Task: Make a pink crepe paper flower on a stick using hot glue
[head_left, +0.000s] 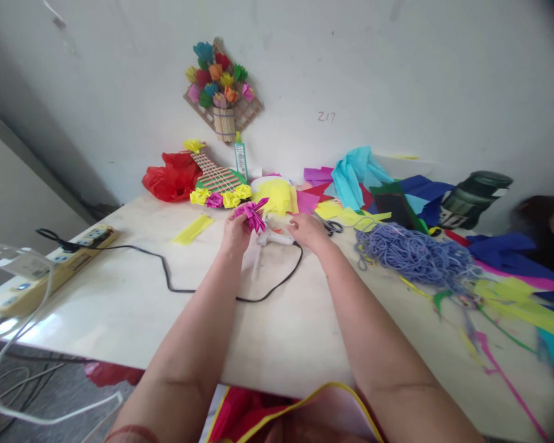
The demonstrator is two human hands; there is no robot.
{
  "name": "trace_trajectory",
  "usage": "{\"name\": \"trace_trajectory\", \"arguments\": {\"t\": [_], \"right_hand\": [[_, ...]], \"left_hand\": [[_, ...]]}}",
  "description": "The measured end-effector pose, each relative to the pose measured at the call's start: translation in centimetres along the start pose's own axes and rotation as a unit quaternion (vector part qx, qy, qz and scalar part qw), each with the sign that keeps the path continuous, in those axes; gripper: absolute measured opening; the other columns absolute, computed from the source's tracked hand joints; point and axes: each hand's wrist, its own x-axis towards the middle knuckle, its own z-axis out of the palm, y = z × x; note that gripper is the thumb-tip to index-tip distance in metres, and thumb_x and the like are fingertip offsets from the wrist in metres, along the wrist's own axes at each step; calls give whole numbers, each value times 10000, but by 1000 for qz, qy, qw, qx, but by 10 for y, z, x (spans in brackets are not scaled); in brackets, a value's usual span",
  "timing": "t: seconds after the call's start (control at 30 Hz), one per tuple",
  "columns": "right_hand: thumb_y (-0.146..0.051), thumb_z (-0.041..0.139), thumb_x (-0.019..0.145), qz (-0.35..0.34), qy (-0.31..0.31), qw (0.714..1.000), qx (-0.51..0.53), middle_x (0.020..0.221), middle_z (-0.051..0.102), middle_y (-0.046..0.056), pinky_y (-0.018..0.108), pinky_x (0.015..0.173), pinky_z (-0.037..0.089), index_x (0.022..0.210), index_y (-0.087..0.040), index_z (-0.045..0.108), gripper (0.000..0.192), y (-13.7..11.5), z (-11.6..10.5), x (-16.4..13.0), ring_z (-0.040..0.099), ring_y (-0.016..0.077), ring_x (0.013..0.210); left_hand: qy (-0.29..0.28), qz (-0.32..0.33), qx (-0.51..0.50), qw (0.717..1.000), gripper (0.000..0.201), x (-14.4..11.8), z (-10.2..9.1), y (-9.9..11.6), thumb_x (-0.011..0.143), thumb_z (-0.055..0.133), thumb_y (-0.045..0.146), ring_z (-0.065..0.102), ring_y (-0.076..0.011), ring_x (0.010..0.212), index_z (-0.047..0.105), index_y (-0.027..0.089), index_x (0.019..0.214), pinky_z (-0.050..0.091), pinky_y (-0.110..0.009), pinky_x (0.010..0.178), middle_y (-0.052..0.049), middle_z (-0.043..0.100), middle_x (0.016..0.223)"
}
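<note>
A magenta crepe-paper flower [252,213] is pinched in the fingers of my left hand [237,232], above the table. My right hand [308,231] is to the right of it, its thumb and forefinger slightly apart, with nothing visible between them. Just below and between my hands, a white glue gun [277,237] lies on the table, close to my right fingertips. Behind my left hand leans a guitar-shaped craft [219,178] of sticks on green backing, trimmed with yellow and magenta paper flowers.
A power strip [80,249] sits at the left; a black cord [166,271] crosses the table. Scissors [335,227], tangled blue-purple yarn [410,252], coloured paper and a dark green bottle [473,200] are at the right. A red plastic bag [173,178] lies behind. A flower craft [224,92] hangs on the wall.
</note>
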Motion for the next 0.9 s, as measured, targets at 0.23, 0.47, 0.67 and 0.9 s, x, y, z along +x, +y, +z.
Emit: {"name": "trace_trajectory", "arguments": {"t": [0.23, 0.47, 0.67, 0.9], "right_hand": [[-163, 584, 704, 118, -138, 977, -108, 1013, 674, 209, 369, 747, 474, 970, -117, 704, 295, 32, -16, -3, 624, 314, 972], [-166, 594, 714, 136, -163, 971, -113, 1118, 637, 189, 308, 824, 461, 1128, -119, 636, 419, 28, -17, -6, 586, 256, 1068], [-221, 517, 785, 133, -73, 988, -31, 995, 683, 143, 281, 729, 436, 972, -156, 701, 270, 40, -22, -4, 624, 225, 920], [-368, 535, 799, 11, 68, 989, 130, 650, 658, 40, 234, 566, 338, 666, -149, 692, 300, 37, -35, -2, 544, 128, 611]], "left_hand": [[-9, -16, -3, 1000, 183, -1, 1, -4, 685, 620, 74, 669, -262, 921, 606, 159, 846, 530, -305, 777, -56, 676, 820], [-12, -29, 1, 1000, 208, -2, 2, -5, 682, 591, 60, 671, -261, 912, 602, 150, 869, 534, -311, 761, -47, 681, 805], [-16, -38, 6, 999, 178, -2, 1, -8, 687, 593, 59, 692, -240, 797, 594, 143, 844, 532, -316, 739, -45, 679, 771], [-13, -45, 30, 998, 183, -2, 0, -12, 674, 630, 79, 690, -244, 794, 597, 145, 842, 532, -314, 709, -41, 672, 746]]}}
